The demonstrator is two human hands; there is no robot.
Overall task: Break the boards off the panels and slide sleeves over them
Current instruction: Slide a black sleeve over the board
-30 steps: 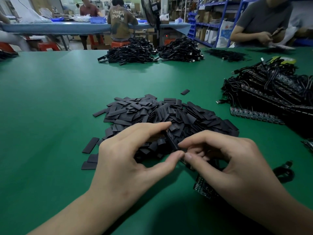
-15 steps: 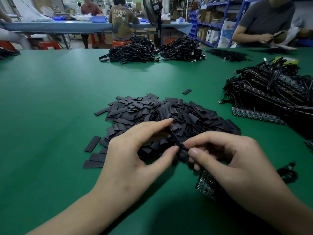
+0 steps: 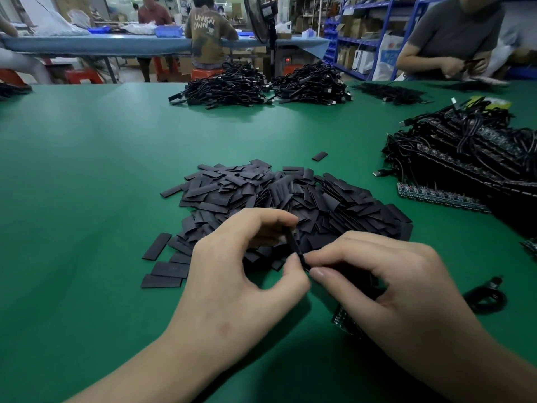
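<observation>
Our left hand (image 3: 241,266) pinches a flat matte-black sleeve (image 3: 294,246) between thumb and curled forefinger, just above the near edge of the sleeve pile (image 3: 290,196). The sleeve shows edge-on as a thin strip, its long axis slanting from the far left down towards the near right. Our right hand (image 3: 386,286) closes thumb and forefinger on its lower end, the other fingers curled; what sits inside the sleeve we cannot tell. The pile is a loose heap of short, flattened rectangular tubes with a dull rubbery look, a few lying apart on the smooth green bench (image 3: 87,184). Under our right hand a dark panel (image 3: 344,321) peeks out, studded with small components. To the right a stack of panels (image 3: 436,196) lies tangled with glossy black cables, and a coiled cable (image 3: 485,298) rests near our right wrist. Beyond the bench a seated person's brown shirt (image 3: 207,33) reads "UNKN OWN".
</observation>
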